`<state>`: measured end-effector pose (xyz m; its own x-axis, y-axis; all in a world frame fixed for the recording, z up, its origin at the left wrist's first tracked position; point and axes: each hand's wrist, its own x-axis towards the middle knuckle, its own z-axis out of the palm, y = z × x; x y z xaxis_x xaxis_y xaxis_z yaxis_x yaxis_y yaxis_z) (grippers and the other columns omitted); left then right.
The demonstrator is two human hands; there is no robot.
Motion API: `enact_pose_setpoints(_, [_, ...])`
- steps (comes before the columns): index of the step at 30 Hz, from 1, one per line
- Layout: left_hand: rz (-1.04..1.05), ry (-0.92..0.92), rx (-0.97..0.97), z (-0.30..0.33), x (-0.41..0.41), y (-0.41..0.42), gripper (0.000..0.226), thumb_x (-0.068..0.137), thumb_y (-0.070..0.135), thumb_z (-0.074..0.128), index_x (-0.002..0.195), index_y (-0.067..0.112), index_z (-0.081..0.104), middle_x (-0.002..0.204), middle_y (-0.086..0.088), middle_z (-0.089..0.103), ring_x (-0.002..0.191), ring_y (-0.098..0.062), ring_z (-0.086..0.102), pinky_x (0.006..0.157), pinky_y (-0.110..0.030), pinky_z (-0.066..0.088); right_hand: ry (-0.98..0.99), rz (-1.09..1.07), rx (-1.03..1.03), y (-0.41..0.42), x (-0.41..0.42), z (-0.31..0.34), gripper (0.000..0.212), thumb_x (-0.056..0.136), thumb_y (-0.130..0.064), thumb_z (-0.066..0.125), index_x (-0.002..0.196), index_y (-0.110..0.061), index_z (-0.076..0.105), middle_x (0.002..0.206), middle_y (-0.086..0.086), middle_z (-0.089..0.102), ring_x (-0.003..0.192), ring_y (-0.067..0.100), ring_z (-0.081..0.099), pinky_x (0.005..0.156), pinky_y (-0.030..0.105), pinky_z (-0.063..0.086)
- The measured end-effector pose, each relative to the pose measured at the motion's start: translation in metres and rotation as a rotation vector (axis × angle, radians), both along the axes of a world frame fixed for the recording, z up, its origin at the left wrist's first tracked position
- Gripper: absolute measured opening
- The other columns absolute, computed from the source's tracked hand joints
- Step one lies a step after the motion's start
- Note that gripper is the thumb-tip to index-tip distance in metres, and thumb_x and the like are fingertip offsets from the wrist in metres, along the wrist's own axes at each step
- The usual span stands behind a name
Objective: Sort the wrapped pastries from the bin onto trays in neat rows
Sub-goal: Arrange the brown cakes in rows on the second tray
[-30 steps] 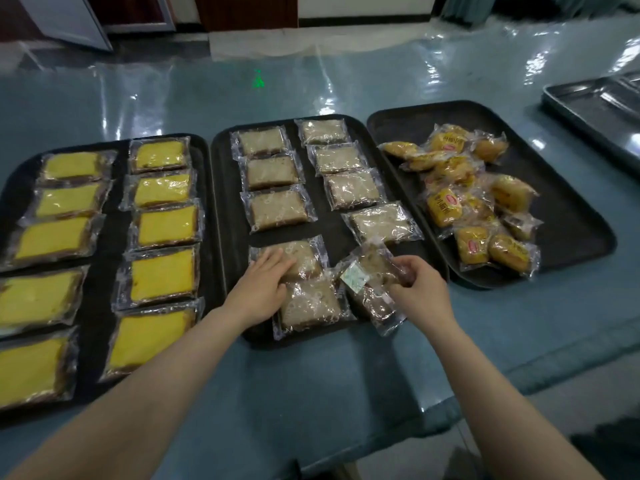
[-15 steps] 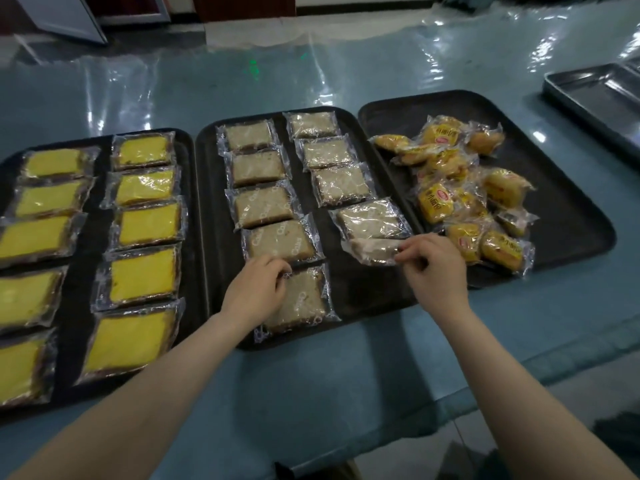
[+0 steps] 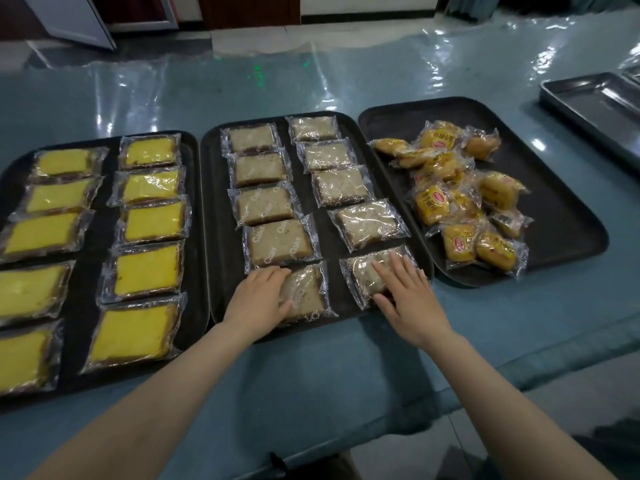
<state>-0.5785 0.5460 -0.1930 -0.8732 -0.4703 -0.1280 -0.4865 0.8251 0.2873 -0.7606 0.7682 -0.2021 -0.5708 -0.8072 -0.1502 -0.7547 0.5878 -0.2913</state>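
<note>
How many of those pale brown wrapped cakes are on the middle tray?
10, none apparently hidden: five down the left column of the middle tray, the nearest under the left hand; five down the right column, the nearest under the right hand.

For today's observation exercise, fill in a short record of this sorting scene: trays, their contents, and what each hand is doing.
left tray: black plastic tray, two rows of clear-wrapped yellow cake slices
middle tray: black tray, two rows of five wrapped pale brown cake slices
right tray: black tray, loose heap of small yellow-wrapped buns
left hand: flat on nearest left-row brown slice
right hand: flat on nearest right-row brown slice
</note>
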Motion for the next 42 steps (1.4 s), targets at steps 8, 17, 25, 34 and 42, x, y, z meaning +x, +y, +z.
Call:
enact_pose_setpoints(8, [0.025, 0.123, 0.014, 0.002, 0.003, -0.001, 0.054, 0.085, 0.033, 0.061, 0.135, 0.02, 0.044, 0.136, 0.001, 0.043, 0.126, -0.019, 0.036, 0.104, -0.033, 0.031, -0.045, -0.027, 0.107, -0.025, -0.002, -0.01, 0.062, 0.097, -0.057, 0.023, 0.152, -0.036, 0.002, 0.16, 0.001, -0.015, 0.143, 0.021, -0.023, 0.114, 0.042, -0.011])
enact_pose_setpoints(17, [0.142, 0.073, 0.064, 0.002, -0.006, -0.015, 0.07, 0.086, 0.04, 0.061, 0.145, 0.024, 0.026, 0.154, -0.001, 0.021, 0.141, -0.019, 0.016, 0.114, -0.036, 0.016, 0.053, 0.012, 0.03, -0.069, -0.044, -0.001, 0.08, 0.086, -0.067, 0.025, 0.153, -0.028, 0.003, 0.159, 0.002, -0.015, 0.142, 0.018, -0.022, 0.114, 0.039, -0.007])
enact_pose_setpoints(25, [0.133, -0.05, 0.118, -0.01, -0.02, -0.018, 0.092, 0.075, 0.074, 0.036, 0.147, 0.037, -0.006, 0.155, 0.004, -0.019, 0.14, -0.012, -0.021, 0.112, -0.035, -0.008, 0.096, 0.163, 0.105, -0.074, -0.057, -0.015, 0.08, 0.085, -0.074, 0.009, 0.149, -0.031, -0.015, 0.155, 0.001, -0.027, 0.141, 0.02, -0.028, 0.113, 0.039, -0.014])
enact_pose_setpoints(34, [0.12, -0.136, -0.01, -0.027, -0.023, -0.012, 0.079, 0.079, 0.076, 0.005, 0.14, 0.038, -0.025, 0.15, 0.001, -0.034, 0.132, -0.01, -0.039, 0.109, -0.033, -0.02, 0.1, 0.21, 0.031, -0.085, -0.048, -0.013, 0.069, 0.092, -0.058, 0.013, 0.152, -0.029, -0.004, 0.159, -0.001, -0.013, 0.143, 0.014, -0.018, 0.115, 0.038, -0.005])
enact_pose_setpoints(42, [0.14, -0.155, -0.048, -0.027, -0.024, -0.008, 0.079, 0.078, 0.075, -0.002, 0.141, 0.035, -0.027, 0.15, 0.0, -0.035, 0.132, -0.011, -0.039, 0.109, -0.033, -0.019, 0.098, 0.338, 0.084, -0.088, -0.062, -0.014, 0.063, 0.095, -0.061, 0.011, 0.147, -0.038, -0.016, 0.158, -0.004, -0.017, 0.143, 0.019, -0.025, 0.116, 0.044, -0.012])
